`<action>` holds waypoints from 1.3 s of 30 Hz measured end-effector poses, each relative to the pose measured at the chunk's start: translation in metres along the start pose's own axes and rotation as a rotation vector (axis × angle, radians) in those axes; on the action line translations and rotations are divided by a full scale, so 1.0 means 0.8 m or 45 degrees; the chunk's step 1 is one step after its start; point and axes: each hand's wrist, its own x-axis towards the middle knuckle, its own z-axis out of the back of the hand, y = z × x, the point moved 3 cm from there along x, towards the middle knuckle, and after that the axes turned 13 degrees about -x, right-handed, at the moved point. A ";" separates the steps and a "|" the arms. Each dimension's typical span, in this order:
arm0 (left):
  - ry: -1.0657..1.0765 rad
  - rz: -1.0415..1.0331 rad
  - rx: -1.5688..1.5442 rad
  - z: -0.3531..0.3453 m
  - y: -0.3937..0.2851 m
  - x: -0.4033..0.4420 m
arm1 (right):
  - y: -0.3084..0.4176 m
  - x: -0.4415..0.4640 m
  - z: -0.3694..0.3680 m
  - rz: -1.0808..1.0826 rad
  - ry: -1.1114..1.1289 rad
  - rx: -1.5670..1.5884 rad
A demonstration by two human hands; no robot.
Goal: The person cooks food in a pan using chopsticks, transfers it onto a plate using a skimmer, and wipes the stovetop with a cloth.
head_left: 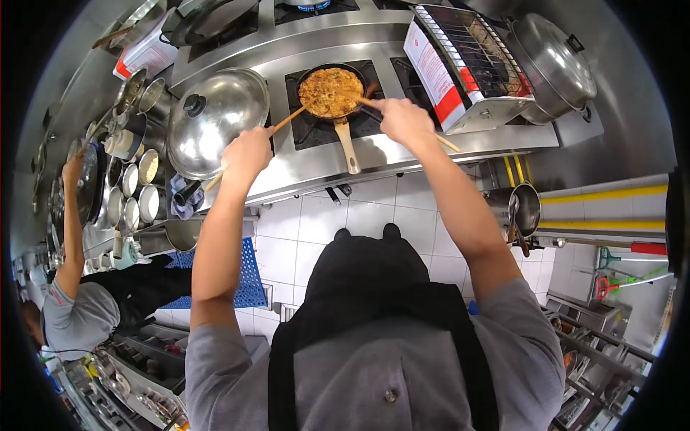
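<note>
A black frying pan with a pale handle (346, 146) stands on the stove burner, filled with orange-brown food (329, 92). My left hand (248, 153) is closed around a long wooden utensil (291, 117), whose far end reaches the food from the left. On the other side, my right hand (404, 121) grips a second wooden utensil (359, 98); its tip lies in the food and its rear end sticks out beyond the hand. Neither hand touches the pan handle, which points toward me between them.
A large domed lid (218, 122) lies left of the pan. Right of it stand a grill rack (478, 54) over a box and a big lidded pot (552, 61). Small containers (149, 203) line the left counter, where a co-worker (86, 309) reaches toward the cookware.
</note>
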 end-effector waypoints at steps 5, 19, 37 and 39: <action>0.029 0.047 -0.018 0.021 -0.003 -0.005 | -0.018 0.004 0.011 -0.050 0.090 0.070; 0.070 0.031 -0.067 -0.014 -0.003 0.008 | -0.027 0.005 -0.030 -0.192 0.130 0.189; 0.030 0.034 0.015 0.027 -0.018 -0.002 | -0.015 0.004 0.015 -0.117 -0.024 0.182; 0.016 0.073 0.039 0.015 -0.006 0.004 | 0.001 0.018 -0.018 -0.012 0.054 0.046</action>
